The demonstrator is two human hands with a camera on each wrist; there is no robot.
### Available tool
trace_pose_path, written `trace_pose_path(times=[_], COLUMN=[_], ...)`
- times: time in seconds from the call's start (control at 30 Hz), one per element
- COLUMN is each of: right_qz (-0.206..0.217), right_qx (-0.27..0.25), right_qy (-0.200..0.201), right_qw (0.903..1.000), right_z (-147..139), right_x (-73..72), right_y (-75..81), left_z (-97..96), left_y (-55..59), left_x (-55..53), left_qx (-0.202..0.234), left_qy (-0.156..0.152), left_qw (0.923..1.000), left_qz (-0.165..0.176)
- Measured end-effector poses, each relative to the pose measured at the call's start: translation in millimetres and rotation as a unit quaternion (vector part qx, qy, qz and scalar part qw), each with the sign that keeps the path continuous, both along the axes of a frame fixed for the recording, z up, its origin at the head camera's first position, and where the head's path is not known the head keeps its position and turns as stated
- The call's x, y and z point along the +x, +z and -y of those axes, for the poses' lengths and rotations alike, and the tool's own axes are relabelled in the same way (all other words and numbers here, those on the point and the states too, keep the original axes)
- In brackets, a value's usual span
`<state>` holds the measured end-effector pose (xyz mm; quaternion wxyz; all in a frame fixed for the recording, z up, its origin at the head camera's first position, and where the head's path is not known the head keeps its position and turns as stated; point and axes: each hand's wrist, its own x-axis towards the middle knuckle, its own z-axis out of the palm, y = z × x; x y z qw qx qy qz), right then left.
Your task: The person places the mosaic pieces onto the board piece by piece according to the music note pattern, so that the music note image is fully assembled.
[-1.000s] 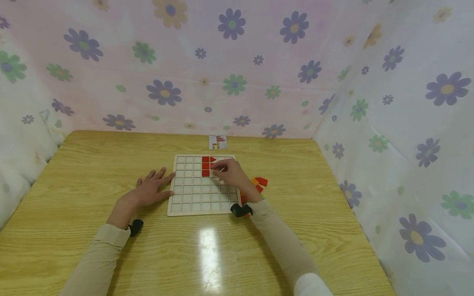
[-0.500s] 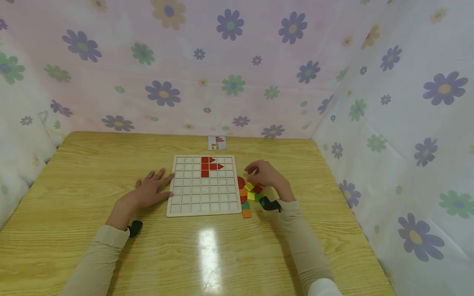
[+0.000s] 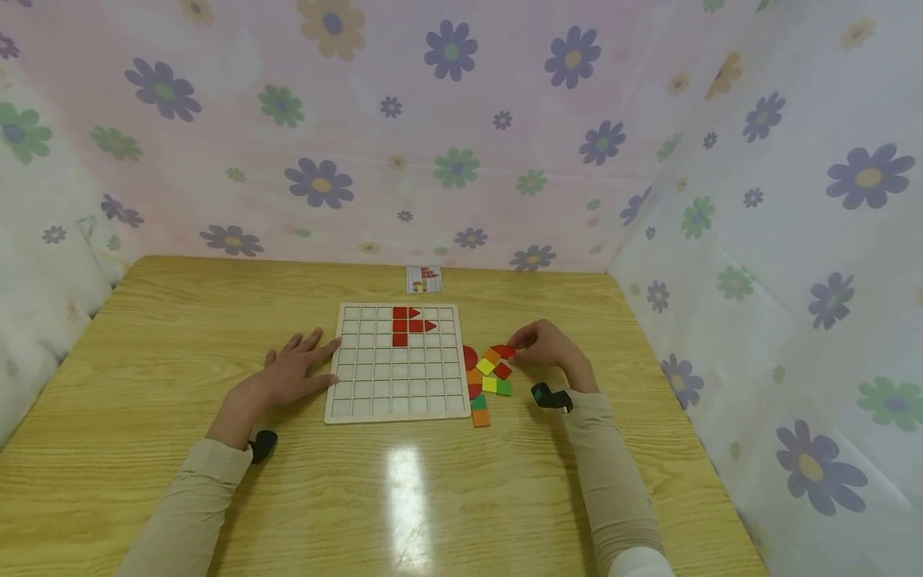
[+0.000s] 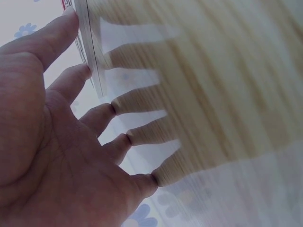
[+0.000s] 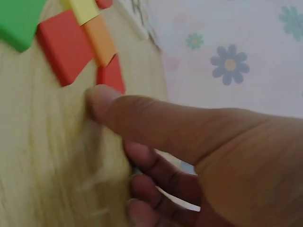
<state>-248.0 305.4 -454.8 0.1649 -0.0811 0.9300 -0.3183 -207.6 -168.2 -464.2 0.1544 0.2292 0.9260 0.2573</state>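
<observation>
In the head view, my left hand point(image 3: 288, 375) lies with spread fingers at the left side of a pale wooden grid board point(image 3: 368, 385); thumb and index fingertip touch its edge. Several red tiles point(image 3: 400, 326), squares and two triangles, sit in the board's upper cells. My right hand point(image 3: 546, 346) is beside the loose tiles on the right, thumb and index finger pinching the end of a red tile point(image 3: 502, 351). In the right wrist view the thumb point(image 5: 156, 120) covers part of that red tile point(image 5: 111, 75), and the other fingers are curled below.
Loose tiles lie right of the board: a yellow tile point(image 3: 485, 367), a green tile point(image 3: 504, 388), an orange tile point(image 3: 481, 417), a red round piece point(image 3: 470, 357) and others. A small picture card point(image 3: 424, 279) lies behind the board. Flowered cloth point(image 3: 461, 160) hangs around the table.
My right hand has left the board's upper cells and moved right to the loose tiles. A red square and triangle now show in the second row. My left hand has stayed put.
</observation>
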Motion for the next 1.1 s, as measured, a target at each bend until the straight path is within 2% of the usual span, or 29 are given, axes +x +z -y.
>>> trace_pose_path(times=[0.2, 0.4, 0.53, 0.67, 0.83, 1.1], right_qz=[-0.036, -0.071, -0.08, -0.086, -0.106, -0.095], right_qx=[-0.002, -0.003, -0.011, -0.024, -0.036, -0.035], right_qy=[-0.038, -0.072, -0.085, -0.089, -0.069, -0.057], right_qw=[0.9986, 0.9949, 0.9931, 0.992, 0.9913, 0.9932], right_z=[4.4, 16.5, 22.7, 27.1, 32.2, 44.3], right_x=[-1.5, -1.1, -1.2, -1.2, -1.4, 6.6], right_y=[-8.9, -9.5, -8.4, -6.4, -5.3, -3.4], left_z=[-0.5, -1.2, -1.4, -0.2, 1.2, 1.2], left_y=[2.1, 4.6, 4.7, 4.7, 4.5, -1.5], left_x=[0.2, 0.8, 0.1, 0.0, -0.1, -1.4], left_qx=[0.005, 0.01, 0.005, 0.003, 0.004, 0.003], left_qy=[0.001, 0.004, 0.006, 0.006, 0.006, 0.001], left_qw=[1.0, 0.9999, 1.0, 1.0, 1.0, 1.0], left_qz=[0.002, 0.006, 0.002, -0.001, 0.0, 0.002])
